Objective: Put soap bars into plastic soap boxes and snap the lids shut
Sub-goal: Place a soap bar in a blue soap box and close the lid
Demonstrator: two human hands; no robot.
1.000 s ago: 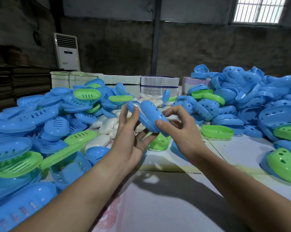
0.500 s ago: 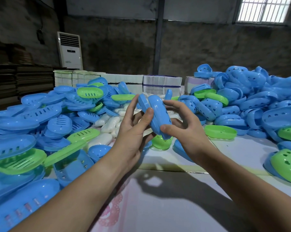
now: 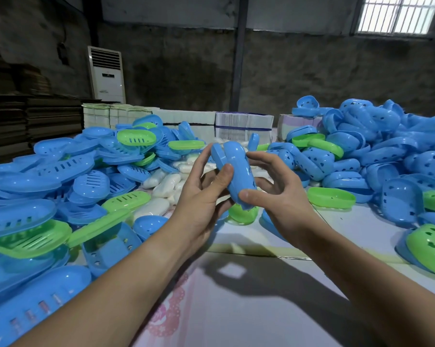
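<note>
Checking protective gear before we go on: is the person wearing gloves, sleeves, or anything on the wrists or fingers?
No. Both the left hand and the right hand are bare, with no gloves. Both forearms are uncovered right down to the picture's edge, so no sleeves show. No watch, bracelet or ring is visible; fingernails are short.

Single head view, looking forward-down over table (image 3: 236,309), close to hands.

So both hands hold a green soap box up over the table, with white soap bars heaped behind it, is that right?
Not quite: in the head view the soap box gripped by the left hand and right hand is blue, not green. It is held above the table, with white soap bars heaped behind.
</note>
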